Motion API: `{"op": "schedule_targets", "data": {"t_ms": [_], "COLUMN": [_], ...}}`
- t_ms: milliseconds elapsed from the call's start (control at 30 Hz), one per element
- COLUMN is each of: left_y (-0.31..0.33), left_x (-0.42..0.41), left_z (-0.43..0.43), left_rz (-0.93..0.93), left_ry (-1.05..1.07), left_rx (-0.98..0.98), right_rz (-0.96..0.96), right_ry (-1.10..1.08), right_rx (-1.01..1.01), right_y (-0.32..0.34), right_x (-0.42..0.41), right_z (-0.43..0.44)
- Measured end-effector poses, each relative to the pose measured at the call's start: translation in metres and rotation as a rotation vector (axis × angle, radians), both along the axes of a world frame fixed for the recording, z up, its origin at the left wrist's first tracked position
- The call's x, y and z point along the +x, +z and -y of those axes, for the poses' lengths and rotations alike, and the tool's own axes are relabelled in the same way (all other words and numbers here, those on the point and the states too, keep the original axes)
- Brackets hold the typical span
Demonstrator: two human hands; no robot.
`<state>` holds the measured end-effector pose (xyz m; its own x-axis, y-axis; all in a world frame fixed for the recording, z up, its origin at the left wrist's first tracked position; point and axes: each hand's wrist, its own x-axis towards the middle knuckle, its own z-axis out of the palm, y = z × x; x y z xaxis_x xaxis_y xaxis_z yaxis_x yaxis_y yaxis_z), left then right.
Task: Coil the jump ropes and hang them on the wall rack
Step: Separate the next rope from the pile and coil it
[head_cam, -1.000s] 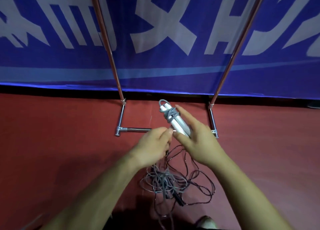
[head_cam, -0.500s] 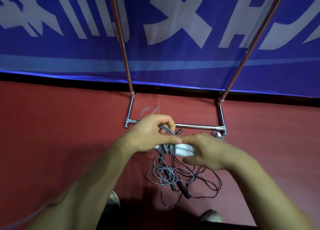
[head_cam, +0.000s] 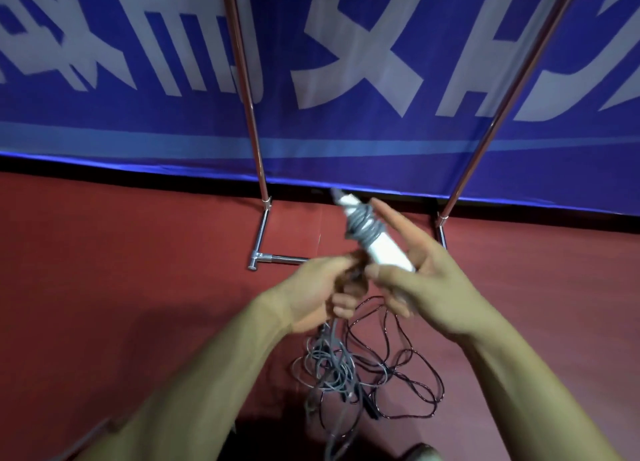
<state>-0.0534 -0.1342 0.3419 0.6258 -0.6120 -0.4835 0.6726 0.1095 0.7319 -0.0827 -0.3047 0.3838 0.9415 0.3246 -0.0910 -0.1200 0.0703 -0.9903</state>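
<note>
Nearest, a tangle of loose ropes (head_cam: pixel 363 367) lies on the red floor (head_cam: pixel 121 287), grey and dark cords mixed. Just above, the left hand (head_cam: pixel 308 287) is blurred, its fingers curled round the grey cord (head_cam: pixel 363 225). The right hand (head_cam: pixel 429 287) grips the white handles (head_cam: pixel 384 252), index finger straight, with several turns wrapped on. Step looks like winding, the rope in mid-air, not hung. Next likely needs slack pulled free of the tangle, then a lift to the metal rack (head_cam: pixel 250 114) in front of the blue banner (head_cam: pixel 346 141).
</note>
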Motion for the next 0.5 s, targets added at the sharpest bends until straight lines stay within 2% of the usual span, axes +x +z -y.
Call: {"op": "schedule_targets", "data": {"t_ms": [33,100,167,233,300,400,500], "left_y": [-0.001,-0.001,-0.004,-0.002,-0.001,-0.001,-0.007], "left_x": [-0.005,-0.011,-0.010,-0.003,0.004,0.004,0.005], "left_z": [0.005,0.008,0.001,-0.012,-0.022,-0.022,-0.026], "left_rz": [0.102,0.489,0.894,1.053,1.136,1.276,1.240], "left_ry": [-0.036,-0.155,-0.277,-0.245,-0.171,-0.222,-0.281], "left_rx": [0.140,0.486,0.798,0.953,1.021,1.002,0.893], "right_rz": [0.024,0.122,0.185,0.169,0.120,0.068,0.070], "right_ry": [-0.129,-0.291,-0.274,-0.148,-0.006,0.190,0.423], "right_rx": [-0.078,-0.415,-0.770,-0.920,-1.000,-1.062,-1.133], "right_y": [-0.006,-0.022,-0.035,-0.041,-0.040,-0.037,-0.032], "right_x": [0.004,0.010,0.009,0.007,0.006,0.002,-0.003], "right_z": [0.005,0.017,0.026,0.025,0.020,0.005,-0.005]}}
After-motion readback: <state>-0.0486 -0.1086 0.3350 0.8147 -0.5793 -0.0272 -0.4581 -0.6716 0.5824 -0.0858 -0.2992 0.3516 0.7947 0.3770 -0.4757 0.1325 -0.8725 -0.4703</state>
